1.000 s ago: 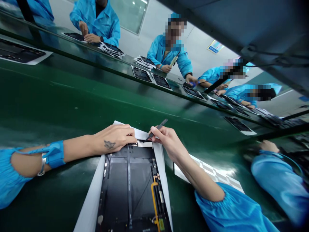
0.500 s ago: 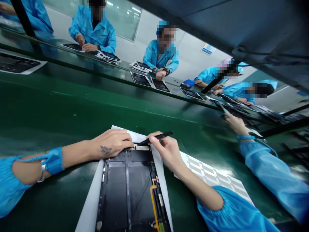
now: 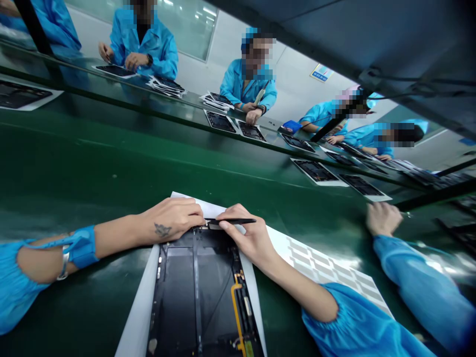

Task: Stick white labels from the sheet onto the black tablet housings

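Left hand (image 3: pixel 173 218) has its fingers loosely curled, resting on the top edge of a black tablet frame (image 3: pixel 197 292) without gripping anything, and the frame sits on a white paper sheet (image 3: pixel 139 307) at the near edge of the green bench (image 3: pixel 111 168). Right hand (image 3: pixel 247 238) is pinching black tweezers (image 3: pixel 232 221), tips right at that top edge. Off to the right there's a sheet of white labels (image 3: pixel 327 267), then a co-worker's hand (image 3: pixel 381 219) on the bench.

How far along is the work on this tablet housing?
Done, it seems: the tablet housing lies on its white sheet, yellow flex cable in place. In hand: the right hand works black tweezers at the top edge while the left hand pins it. Left: the gridded white label sheet beside it apparently still holds its labels.
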Tool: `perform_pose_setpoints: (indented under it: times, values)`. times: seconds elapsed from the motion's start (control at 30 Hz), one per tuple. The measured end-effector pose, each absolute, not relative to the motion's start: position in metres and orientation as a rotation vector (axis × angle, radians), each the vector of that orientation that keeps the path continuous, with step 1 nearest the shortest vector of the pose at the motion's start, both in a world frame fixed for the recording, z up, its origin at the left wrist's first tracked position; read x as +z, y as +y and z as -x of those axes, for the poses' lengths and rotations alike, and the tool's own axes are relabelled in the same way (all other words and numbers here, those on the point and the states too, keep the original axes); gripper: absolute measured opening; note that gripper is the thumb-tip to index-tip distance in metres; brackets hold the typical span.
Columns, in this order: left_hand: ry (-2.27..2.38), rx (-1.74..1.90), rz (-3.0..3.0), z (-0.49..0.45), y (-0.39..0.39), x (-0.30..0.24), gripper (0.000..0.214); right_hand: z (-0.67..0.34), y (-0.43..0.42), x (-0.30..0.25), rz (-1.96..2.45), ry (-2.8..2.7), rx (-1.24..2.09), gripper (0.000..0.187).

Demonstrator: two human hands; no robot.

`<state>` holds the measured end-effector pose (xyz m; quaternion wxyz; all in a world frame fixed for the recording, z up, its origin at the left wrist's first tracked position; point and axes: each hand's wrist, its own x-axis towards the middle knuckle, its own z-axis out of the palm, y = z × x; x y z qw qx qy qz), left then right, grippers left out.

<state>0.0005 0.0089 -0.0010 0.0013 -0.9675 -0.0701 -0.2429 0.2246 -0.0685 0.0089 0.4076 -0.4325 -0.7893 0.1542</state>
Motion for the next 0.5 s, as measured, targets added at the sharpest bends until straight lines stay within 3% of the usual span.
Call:
perform_pose_setpoints:
  times: [0.27,0.5]
  values:
    - [-0.227,-0.753,3.022,-0.0009,0.0093,-0.0014,0.03,-0.2242,-0.068,0.0053,1.061,-1.977,0.377,0.015]
    - [-0.176,-0.721,3.016,-0.0011,0.0095,-0.0014,0.029,-0.2316,-0.0739,0.0128,1.165,-1.908,0.525,0.027]
